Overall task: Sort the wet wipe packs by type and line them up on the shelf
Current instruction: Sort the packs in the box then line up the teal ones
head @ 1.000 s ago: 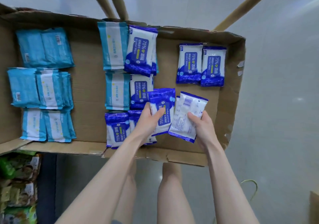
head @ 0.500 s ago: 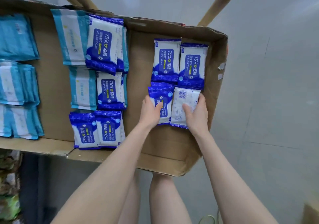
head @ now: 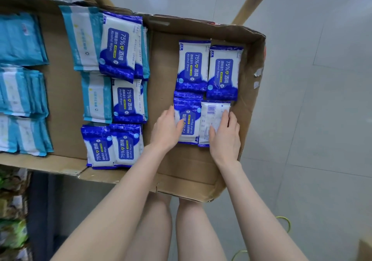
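Right end of cardboard tray (head: pixel 161 63): two far packs (head: pixel 192 67), side by side, labels up. Just near them: blue pack (head: pixel 190 123) under left hand (head: pixel 167 129), fingers straight along its left edge. Touching its right side: barcode-up pack (head: pixel 213 115) under right hand (head: pixel 225 140), fingers flat. Teal packs (head: pixel 20 39) stacked at left.

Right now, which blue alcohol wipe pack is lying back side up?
The pack under the right hand: white back with a barcode, no blue label.
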Tool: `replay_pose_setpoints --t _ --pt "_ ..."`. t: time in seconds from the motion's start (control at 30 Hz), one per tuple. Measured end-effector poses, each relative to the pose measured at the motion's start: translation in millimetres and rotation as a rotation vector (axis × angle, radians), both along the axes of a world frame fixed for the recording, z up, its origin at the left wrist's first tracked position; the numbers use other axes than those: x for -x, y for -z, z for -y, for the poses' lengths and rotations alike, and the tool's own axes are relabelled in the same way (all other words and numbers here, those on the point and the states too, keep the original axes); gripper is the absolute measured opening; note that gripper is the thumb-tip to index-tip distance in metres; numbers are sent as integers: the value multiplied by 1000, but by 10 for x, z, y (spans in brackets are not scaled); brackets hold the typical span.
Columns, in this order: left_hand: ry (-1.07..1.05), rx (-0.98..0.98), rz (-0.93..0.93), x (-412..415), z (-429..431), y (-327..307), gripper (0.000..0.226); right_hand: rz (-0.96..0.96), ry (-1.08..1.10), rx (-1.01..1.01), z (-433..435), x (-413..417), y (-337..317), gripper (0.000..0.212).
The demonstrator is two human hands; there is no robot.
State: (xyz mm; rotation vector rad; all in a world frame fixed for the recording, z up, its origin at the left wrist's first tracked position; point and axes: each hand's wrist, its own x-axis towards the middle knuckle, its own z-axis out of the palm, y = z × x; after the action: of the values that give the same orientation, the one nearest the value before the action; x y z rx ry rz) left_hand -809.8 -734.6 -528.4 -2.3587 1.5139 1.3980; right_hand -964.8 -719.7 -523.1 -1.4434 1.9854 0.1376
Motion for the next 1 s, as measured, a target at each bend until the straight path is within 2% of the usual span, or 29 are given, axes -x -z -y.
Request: replay_pose_setpoints --t 0.1,0.27,0.6,0.77,1.0 --pt "60 26 -33 -98 -21 -186 33 36 -26 -6 -1 30 -165 45" --pt "98 122 -6 -273 -167 -608 41 173 -38 50 -37 -46 -541 39" --pt "-120 247 -10 -961 -766 -1169 29 311 -116 185 -350 -787 -1068 28" --pt "-169 244 -21 -1424 -1138 -1208 25 306 -146 176 -624 -1282 -1095 27" --pt "-195 161 -83 -2074 -1478 -960 29 273 -66 124 -987 -2011 -883 25"
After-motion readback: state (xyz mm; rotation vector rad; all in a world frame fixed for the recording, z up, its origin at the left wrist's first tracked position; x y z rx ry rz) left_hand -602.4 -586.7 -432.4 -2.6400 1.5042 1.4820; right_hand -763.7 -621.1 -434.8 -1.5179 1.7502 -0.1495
